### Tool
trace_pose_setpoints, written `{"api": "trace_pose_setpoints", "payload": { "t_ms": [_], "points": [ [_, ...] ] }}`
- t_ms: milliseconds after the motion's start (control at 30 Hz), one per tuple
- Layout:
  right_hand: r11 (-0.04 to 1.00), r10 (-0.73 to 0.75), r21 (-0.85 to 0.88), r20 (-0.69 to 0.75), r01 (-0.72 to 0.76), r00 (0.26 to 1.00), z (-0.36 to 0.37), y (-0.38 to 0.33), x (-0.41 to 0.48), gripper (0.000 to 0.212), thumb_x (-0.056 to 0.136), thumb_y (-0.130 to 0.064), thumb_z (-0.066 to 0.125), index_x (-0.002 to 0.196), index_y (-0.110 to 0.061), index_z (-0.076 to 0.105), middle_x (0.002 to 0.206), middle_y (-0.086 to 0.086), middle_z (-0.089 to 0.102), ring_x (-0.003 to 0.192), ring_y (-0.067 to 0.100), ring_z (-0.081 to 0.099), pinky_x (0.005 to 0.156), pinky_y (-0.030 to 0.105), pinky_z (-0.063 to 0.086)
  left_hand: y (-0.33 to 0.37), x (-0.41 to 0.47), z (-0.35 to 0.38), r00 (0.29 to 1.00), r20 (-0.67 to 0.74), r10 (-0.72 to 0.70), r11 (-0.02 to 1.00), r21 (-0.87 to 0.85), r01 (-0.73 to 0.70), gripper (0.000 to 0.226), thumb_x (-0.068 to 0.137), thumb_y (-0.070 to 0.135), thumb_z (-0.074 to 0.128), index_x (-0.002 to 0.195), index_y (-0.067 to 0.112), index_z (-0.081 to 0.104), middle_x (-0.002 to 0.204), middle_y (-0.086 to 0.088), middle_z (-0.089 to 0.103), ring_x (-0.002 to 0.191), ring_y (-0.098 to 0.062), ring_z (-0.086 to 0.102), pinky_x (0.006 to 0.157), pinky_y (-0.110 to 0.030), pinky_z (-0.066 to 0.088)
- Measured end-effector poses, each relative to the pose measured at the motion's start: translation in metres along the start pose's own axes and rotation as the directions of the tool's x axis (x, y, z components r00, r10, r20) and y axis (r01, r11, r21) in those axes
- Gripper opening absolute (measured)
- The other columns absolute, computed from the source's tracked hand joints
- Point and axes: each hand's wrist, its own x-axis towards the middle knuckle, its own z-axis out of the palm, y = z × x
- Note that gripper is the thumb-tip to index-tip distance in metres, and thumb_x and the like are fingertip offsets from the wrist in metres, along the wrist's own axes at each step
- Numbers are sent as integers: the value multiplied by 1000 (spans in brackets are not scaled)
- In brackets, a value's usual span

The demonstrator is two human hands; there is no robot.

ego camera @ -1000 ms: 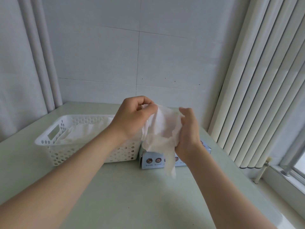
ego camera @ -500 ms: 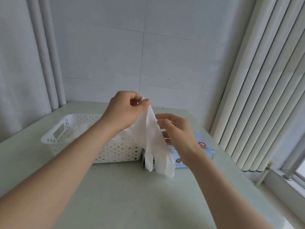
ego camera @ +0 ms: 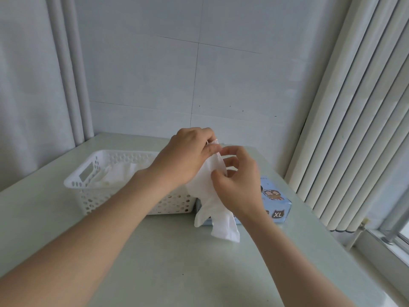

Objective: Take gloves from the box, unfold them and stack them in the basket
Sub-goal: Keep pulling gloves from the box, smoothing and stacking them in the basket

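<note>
A white glove (ego camera: 215,209) hangs in the air in front of me, its fingers pointing down over the box. My left hand (ego camera: 188,156) pinches the glove's cuff at the top. My right hand (ego camera: 239,182) touches the same glove just below, thumb and fingers on its edge. The light blue glove box (ego camera: 276,204), marked XL, lies on the table behind the glove, partly hidden by my right hand. To its left stands the white perforated basket (ego camera: 88,185), with white gloves (ego camera: 117,176) lying flat inside.
The pale green table (ego camera: 177,262) reaches to the wall. White vertical blinds (ego camera: 354,129) hang at the right, above a window sill (ego camera: 380,247). A white pipe runs up the wall at the left.
The glove went from bunched between both hands to hanging long from my left hand. My right hand let go, then came back to the glove's upper edge.
</note>
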Motion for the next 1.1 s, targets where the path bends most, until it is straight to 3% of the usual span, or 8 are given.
{"api": "trace_pose_setpoints", "payload": {
  "t_ms": [133,267,433,533,600,800,933,1100],
  "points": [
    [975,41,-217,-35,-47,999,-4,2,3,37,78,-5,53,106,-26,64,78,-12,68,72,9,65,60,35,58,-5,2,0,999,-37,-37,996,-76,34,28,104,41,61,100,16,72,85,5,70,83,-15,65,78,-38,54],
    [933,82,-355,25,-68,996,-7,8,8,16,73,-5,50,66,-18,57,52,-4,50,55,23,46,49,29,39,-8,2,-2,997,-51,-60,994,-98,55,30,106,37,60,97,12,71,82,1,71,79,-16,65,77,-37,51],
    [971,228,-96,66,-221,972,-13,2,12,21,77,-3,48,68,-7,67,58,4,59,57,19,51,56,32,41,-9,-1,-4,995,56,-86,987,-130,93,36,104,45,60,102,13,74,86,-9,73,77,-21,64,74,-27,48],
    [973,230,-11,87,-230,969,-16,-1,12,14,80,-3,44,66,1,44,61,7,40,60,22,36,59,32,30,-11,-1,-5,992,71,-107,987,-115,114,40,104,43,61,95,5,70,90,-16,71,79,-30,61,76,-39,50],
    [980,193,16,141,-197,971,-19,-2,12,24,88,-8,47,70,-1,34,69,8,31,65,22,28,58,33,23,-12,-1,-5,991,36,-128,984,-121,131,34,106,39,58,95,9,69,89,-9,70,80,-24,63,76,-34,50],
    [978,147,101,294,-183,944,-30,1,15,14,94,-16,69,87,-6,76,74,7,67,66,18,62,59,30,50,-10,2,-6,981,-44,-188,970,-165,179,28,112,27,46,97,11,63,73,5,58,61,-4,50,58,-12,38],
    [979,150,88,283,-181,947,-37,8,20,20,95,-13,63,82,-3,73,71,16,62,64,21,54,58,29,43,-8,3,-8,962,-141,-233,960,-189,205,26,114,25,37,97,13,54,72,8,51,63,-7,46,55,-13,35],
    [979,123,123,284,-163,951,-44,13,25,20,101,-22,67,93,-11,81,93,25,75,74,24,68,69,35,55,-12,5,-15,953,-237,-188,977,-142,158,27,114,25,37,99,11,54,74,8,54,69,-10,51,66,-31,36]
  ]
}}
